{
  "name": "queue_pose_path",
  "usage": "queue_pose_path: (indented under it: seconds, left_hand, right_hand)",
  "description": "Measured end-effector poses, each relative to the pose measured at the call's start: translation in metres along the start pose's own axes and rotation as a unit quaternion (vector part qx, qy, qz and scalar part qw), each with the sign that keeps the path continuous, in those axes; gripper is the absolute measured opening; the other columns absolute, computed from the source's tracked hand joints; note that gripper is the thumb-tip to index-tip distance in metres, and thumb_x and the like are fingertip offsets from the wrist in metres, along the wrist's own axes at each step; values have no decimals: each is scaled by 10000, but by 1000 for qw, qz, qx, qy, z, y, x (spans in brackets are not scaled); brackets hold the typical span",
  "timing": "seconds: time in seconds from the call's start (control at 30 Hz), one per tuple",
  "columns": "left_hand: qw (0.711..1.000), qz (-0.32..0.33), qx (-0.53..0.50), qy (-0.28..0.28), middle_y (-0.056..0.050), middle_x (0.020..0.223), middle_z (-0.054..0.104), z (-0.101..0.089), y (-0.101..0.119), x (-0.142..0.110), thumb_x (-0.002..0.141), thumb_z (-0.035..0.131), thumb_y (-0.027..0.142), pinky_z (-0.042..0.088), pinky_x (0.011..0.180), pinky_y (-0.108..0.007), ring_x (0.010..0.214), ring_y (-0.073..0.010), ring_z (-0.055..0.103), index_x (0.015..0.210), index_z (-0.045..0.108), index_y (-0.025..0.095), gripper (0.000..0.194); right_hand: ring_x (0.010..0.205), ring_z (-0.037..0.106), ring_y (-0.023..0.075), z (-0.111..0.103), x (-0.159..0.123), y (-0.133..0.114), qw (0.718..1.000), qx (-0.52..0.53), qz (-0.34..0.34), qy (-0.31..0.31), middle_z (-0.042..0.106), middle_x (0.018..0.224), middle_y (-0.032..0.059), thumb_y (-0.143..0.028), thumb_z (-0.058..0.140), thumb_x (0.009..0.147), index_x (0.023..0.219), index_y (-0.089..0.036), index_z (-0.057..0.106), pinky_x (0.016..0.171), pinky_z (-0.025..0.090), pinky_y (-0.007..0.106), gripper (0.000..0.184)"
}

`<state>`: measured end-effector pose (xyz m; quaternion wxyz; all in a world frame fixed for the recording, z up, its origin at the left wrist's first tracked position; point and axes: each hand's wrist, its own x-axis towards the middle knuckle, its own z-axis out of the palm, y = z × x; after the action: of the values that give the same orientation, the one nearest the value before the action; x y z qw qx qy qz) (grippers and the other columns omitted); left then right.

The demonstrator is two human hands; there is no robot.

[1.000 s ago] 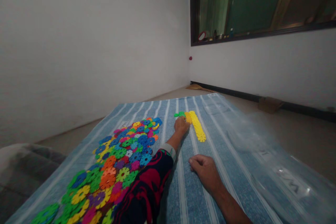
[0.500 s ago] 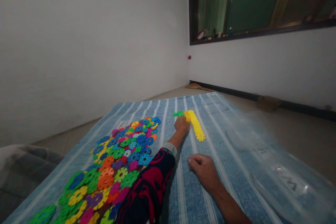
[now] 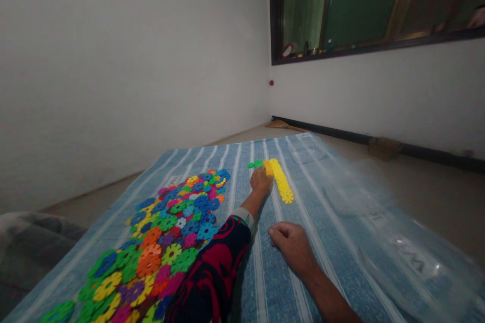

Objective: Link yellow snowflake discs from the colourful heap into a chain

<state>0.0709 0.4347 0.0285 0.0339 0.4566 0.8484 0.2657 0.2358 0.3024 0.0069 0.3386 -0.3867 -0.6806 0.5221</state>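
Observation:
My left hand (image 3: 260, 179) reaches out to the far part of the cloth, fingers curled down at a row of orange-yellow flower discs (image 3: 269, 167). Its fingertips are hidden, so I cannot tell whether it grips one. Just right of it, a slanting line of overlapping yellow flower discs (image 3: 281, 181) lies flat. Beyond the hand, to its left, are green discs (image 3: 258, 163). Closer to me, my right hand (image 3: 291, 243) rests on the striped cloth (image 3: 265, 282), loosely closed, with nothing visible in it.
A big spread of mixed-colour flower discs (image 3: 172, 223) covers the left side of the cloth. Clear plastic sheeting (image 3: 394, 227) lies along the right. Grey fabric (image 3: 34, 247) is at the lower left. A cardboard box (image 3: 384, 147) sits on the floor by the wall.
The view has shifted slightly, moving everything a little left in the picture. Both hands stay at about the same places on the cloth; the discs look unchanged.

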Motion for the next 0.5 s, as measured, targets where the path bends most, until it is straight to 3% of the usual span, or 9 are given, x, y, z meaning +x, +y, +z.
queue_pose_path:
  seconds: [0.27, 0.37, 0.5]
  left_hand:
    - [1000, 22, -8, -4, -86, 1051, 725, -12, -8, -2, 809, 595, 208, 451, 784, -265, 988, -202, 658, 1053, 673, 180, 258]
    - [999, 50, -5, -13, -86, 979, 729, -34, -18, -5, 790, 585, 173, 455, 792, -271, 940, -198, 657, 998, 693, 158, 234]
    - [995, 96, 4, -23, -55, 905, 719, -84, -47, -23, 788, 563, 185, 455, 801, -262, 884, -179, 641, 937, 706, 158, 209]
  right_hand:
    - [583, 553, 147, -1, 0, 2, 1000, 1, -2, -7, 607, 580, 0, -406, 537, 783, 596, -181, 622, 599, 390, 251, 305]
    - [580, 550, 149, -1, 0, 2, 1000, -1, -6, -4, 601, 574, 2, -419, 533, 781, 590, -181, 618, 603, 394, 254, 317]
    - [587, 558, 159, -3, -1, 3, 1000, -5, -10, -2, 605, 573, 9, -442, 536, 770, 592, -178, 624, 601, 394, 258, 331]
